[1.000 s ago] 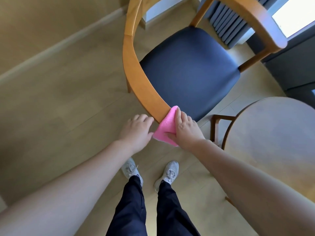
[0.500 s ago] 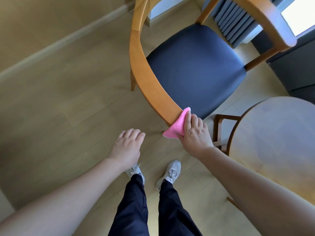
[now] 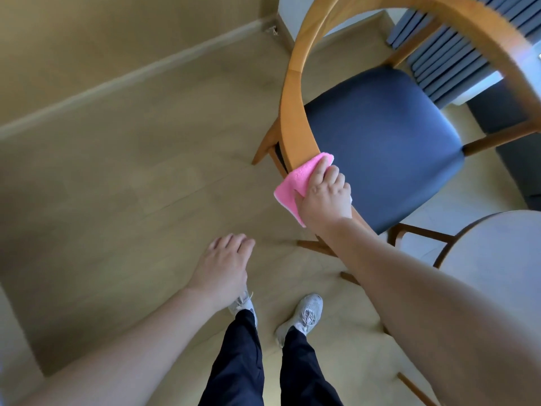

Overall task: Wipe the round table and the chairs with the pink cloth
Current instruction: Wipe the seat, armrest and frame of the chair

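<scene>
Right hand point(image 3: 323, 197) grips cloth point(image 3: 295, 183) on chair point(image 3: 292, 118) backrest rail; rail curves up and away from it. Left hand point(image 3: 224, 265) loose, empty, farther off.

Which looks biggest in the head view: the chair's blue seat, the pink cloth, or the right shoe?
Largest to smallest as they appear:
1. blue seat
2. pink cloth
3. right shoe
The cloth and shoe look close; the right hand hides part of the cloth, so that order is unsure.

Home dining corner: chair point(image 3: 380, 136), round table point(image 3: 497, 259).
</scene>
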The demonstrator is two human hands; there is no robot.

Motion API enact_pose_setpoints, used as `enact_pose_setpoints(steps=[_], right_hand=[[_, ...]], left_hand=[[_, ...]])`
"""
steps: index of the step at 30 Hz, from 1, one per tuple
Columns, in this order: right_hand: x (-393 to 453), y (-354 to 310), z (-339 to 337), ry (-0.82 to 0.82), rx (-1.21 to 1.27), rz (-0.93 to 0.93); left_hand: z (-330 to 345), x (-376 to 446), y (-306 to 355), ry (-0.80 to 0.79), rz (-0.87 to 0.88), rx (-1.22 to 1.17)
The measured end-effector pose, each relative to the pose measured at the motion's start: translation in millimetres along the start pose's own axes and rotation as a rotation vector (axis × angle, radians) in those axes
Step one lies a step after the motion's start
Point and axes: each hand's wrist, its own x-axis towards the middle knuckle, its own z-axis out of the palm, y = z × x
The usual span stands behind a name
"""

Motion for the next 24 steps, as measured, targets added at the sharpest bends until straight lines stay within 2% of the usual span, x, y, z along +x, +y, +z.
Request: enact_pose_setpoints(steps=[7, 12, 17, 24], right_hand=[[63.7, -42.3, -23.5, 0.009, 0.038, 0.11], [87.7, -52.3, -39.1, -0.017, 0.08, 0.123], [27.9, -14.0, -16.5, 0.05, 0.131, 0.01], [-73.9, 75.8, 24.6, -0.067, -0.013, -0.116]], left_hand=[[-20.4, -2.1, -19.8, 0.133, -0.007, -0.019], [-25.7, 6.9, -35.1, 0.145, -0.039, 0.005], [-37.7, 19.5, -40.4, 0.125, -0.06, -0.004], [-46.1, 25.2, -15.5, 0.063, -0.085, -0.018]])
